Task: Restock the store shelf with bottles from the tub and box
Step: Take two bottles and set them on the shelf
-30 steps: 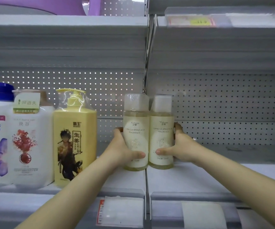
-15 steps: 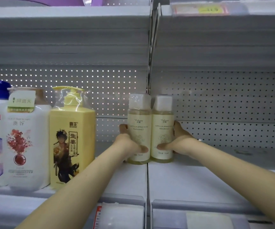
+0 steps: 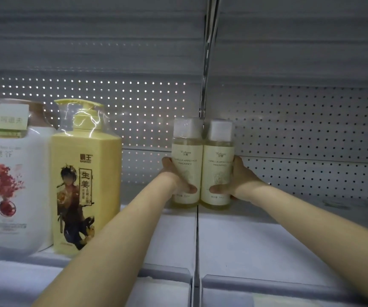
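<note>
We have one view, from the head camera, facing straight into the shelf (image 3: 267, 251) from a little above its board. The bottles (image 3: 186, 171) sit at centre frame, near us: both forearms run up to them from the bottom edge. Left of the bottles stands a yellow bottle (image 3: 85, 185); behind them, the back panel (image 3: 311, 129).

Person, two arms in view, cut off by the lower frame edge.

Left forearm (image 3: 116, 235): bare along all that shows, smooth, slender, narrowing toward the wrist.

Right forearm (image 3: 311, 216): bare likewise, same slim build, same taper.

Left hand (image 3: 174, 176): bare. Thumb (image 3: 189, 189) in plain sight, tips of the fingers (image 3: 166, 161) showing above it, the rest hidden.

Right hand (image 3: 242, 180): bare. Thumb and upper fingers show, palm hidden.

Nails too blurred to tell length or finish.
</note>
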